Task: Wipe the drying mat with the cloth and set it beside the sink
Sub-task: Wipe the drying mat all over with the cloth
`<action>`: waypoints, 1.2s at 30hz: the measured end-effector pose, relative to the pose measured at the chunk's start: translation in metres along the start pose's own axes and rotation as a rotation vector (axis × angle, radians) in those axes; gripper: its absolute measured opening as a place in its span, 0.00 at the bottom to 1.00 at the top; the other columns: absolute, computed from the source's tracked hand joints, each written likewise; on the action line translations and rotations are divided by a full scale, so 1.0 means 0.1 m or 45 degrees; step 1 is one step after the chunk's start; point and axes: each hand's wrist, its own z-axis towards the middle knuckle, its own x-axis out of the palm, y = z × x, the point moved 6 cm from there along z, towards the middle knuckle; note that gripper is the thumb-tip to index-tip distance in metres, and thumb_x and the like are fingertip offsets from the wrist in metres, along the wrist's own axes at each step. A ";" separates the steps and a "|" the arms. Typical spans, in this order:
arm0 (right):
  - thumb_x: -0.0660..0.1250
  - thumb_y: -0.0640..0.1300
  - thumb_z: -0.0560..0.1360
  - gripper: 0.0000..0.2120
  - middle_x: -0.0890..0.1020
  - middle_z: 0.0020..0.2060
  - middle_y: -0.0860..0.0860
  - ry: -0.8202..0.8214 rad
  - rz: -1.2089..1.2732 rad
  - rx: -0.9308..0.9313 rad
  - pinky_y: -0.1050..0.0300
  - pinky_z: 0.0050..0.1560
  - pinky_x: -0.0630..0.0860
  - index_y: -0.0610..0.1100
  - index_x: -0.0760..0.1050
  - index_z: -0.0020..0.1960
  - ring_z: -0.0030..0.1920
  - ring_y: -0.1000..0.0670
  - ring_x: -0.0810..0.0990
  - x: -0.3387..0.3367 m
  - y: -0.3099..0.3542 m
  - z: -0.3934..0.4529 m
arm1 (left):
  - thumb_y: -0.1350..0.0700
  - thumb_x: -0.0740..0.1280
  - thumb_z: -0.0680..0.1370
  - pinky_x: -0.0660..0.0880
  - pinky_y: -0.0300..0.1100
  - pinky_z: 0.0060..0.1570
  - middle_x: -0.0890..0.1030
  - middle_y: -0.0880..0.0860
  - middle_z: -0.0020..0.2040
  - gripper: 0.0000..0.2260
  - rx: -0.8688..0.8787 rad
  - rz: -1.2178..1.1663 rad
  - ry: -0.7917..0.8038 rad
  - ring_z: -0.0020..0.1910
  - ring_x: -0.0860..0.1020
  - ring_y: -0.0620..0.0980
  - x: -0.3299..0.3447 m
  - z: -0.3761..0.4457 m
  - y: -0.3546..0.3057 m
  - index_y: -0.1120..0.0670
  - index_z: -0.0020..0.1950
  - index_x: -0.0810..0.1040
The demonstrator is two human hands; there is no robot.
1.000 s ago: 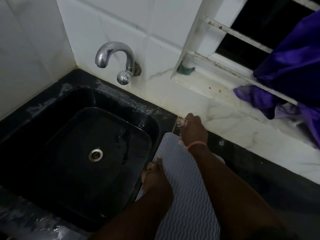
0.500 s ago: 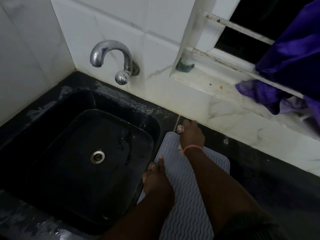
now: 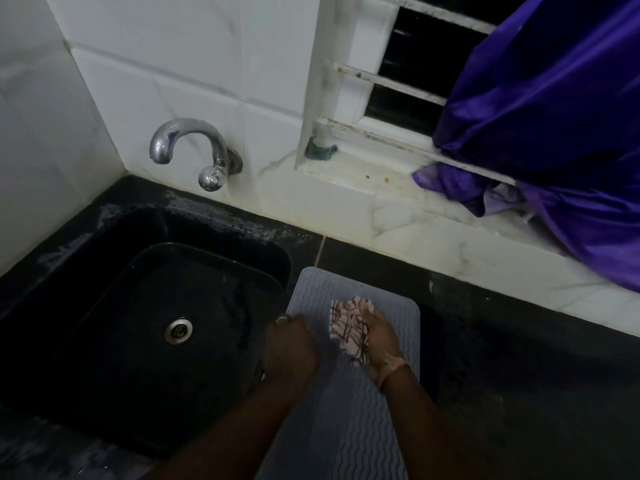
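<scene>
A: Grey ribbed drying mat (image 3: pixel 349 420) flat on black counter (image 3: pixel 519 375), left edge just beside black sink (image 3: pixel 104 258), far end short of the tiled wall.

B: Right hand (image 3: pixel 379 344)?

A: Closed around crumpled white cloth with dark red lines (image 3: pixel 348 327), pressed onto far half of mat. Wristband visible.

B: Left hand (image 3: pixel 289 348)?

A: Resting on mat's left edge, fingers curled over it toward the sink; ring on one finger. Whether gripping or only pinning: cannot tell.

B: Step in hand?

A: Judged as wiping, mid-stroke.

B: Notes for doing it well?

A: Hold left edge down so mat does not creep into the sink. Run strokes along the wavy ribs, not across, so cloth reaches the grooves. Overlap passes, far to near. Cover far corners and right margin. Spread cloth flatter; bunched wad gives little contact.

B: Placement?

A: Already beside sink; probably only squaring up needed.
</scene>
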 end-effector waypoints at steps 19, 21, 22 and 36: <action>0.70 0.49 0.78 0.16 0.75 0.64 0.45 -0.106 -1.436 -0.730 0.49 0.59 0.77 0.49 0.70 0.63 0.59 0.44 0.79 0.63 0.36 0.69 | 0.49 0.64 0.81 0.78 0.48 0.54 0.79 0.55 0.60 0.13 0.442 0.367 0.042 0.58 0.78 0.57 0.00 0.90 -0.39 0.51 0.63 0.78; 0.71 0.46 0.77 0.18 0.68 0.66 0.45 -0.084 -1.730 -0.829 0.48 0.63 0.75 0.48 0.75 0.66 0.63 0.42 0.73 0.78 0.37 0.86 | 0.46 0.69 0.78 0.72 0.54 0.64 0.68 0.56 0.72 0.28 0.391 0.737 0.216 0.68 0.68 0.61 0.08 0.99 -0.33 0.49 0.76 0.66; 0.71 0.45 0.77 0.19 0.68 0.64 0.45 -0.023 -1.869 -0.861 0.49 0.63 0.74 0.48 0.76 0.67 0.63 0.42 0.72 0.86 0.34 0.93 | 0.44 0.70 0.77 0.70 0.55 0.65 0.65 0.57 0.74 0.33 0.369 0.836 0.264 0.70 0.66 0.62 0.10 1.02 -0.30 0.49 0.78 0.62; 0.72 0.47 0.76 0.22 0.76 0.64 0.43 0.233 -3.030 -0.564 0.40 0.64 0.72 0.44 0.74 0.68 0.66 0.40 0.74 1.12 0.71 1.08 | 0.40 0.69 0.77 0.68 0.56 0.67 0.63 0.59 0.77 0.44 0.259 1.122 0.339 0.73 0.63 0.62 0.13 0.98 -0.36 0.53 0.83 0.49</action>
